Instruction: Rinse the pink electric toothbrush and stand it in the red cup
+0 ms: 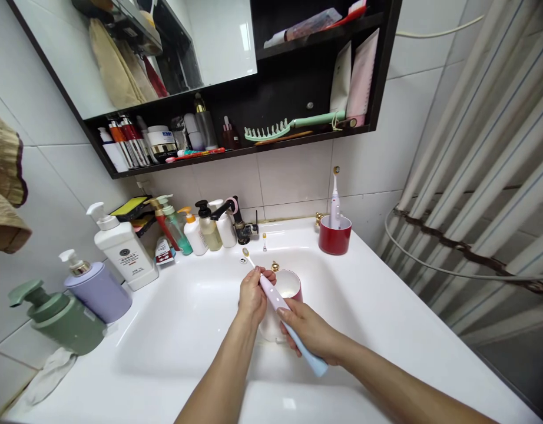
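Observation:
Over the white sink [183, 318], an electric toothbrush [272, 295] slants with its brush head up to the left; its body fades from pink to light blue. My right hand [309, 327] is closed around the lower handle. Near the neck, my left hand [255, 292] has its fingers closed on the upper part of the brush. Behind the hands a red cup [294, 290] with a white inside sits in the basin, partly covered by the toothbrush and fingers. A black faucet [242, 227] stands at the basin's back edge.
A second red cup [334, 240] on the right rim holds another electric toothbrush [335, 203]. Several pump bottles line the left side, among them a green one [66, 324] and a purple one [99, 291]. A dark mirror cabinet [298, 88] overhangs the sink; a radiator [487, 147] stands right.

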Tool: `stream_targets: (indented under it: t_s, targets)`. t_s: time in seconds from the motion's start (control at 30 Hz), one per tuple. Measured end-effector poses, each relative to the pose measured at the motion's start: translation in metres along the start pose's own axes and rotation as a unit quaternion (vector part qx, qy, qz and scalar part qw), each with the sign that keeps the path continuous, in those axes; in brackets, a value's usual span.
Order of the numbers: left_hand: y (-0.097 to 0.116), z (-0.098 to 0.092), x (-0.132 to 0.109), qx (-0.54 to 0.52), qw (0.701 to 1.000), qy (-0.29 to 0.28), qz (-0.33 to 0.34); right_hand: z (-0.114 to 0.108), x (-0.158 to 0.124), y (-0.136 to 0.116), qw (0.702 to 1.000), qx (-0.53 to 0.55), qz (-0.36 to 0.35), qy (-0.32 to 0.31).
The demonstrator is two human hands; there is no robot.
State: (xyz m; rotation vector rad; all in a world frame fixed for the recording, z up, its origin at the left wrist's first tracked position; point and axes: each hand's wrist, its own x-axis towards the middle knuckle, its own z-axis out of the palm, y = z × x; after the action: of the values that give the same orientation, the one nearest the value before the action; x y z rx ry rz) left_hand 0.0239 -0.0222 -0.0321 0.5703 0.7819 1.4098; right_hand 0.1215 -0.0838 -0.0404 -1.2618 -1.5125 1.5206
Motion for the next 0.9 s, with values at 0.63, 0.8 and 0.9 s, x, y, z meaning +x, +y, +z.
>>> stream_targets:
  t_s: [0.63,0.8,0.9]
  targets:
    - [-0.0026,-0.0005,0.0056,-0.021,0.999,0.047,-0.009,0.0029,-0.0025,-0.0043,0.999,0.0,0.031,-0.007]
    - [-0.0039,0.0001,0.0063,-0.025,0.998,0.05,-0.008,0.0024,-0.0037,-0.0051,0.998,-0.064,0.008,0.025]
    - [-0.0052,0.0004,0.0074,-0.024,0.998,0.058,-0.015,0.0033,-0.0043,-0.0054,0.999,-0.037,0.023,0.004]
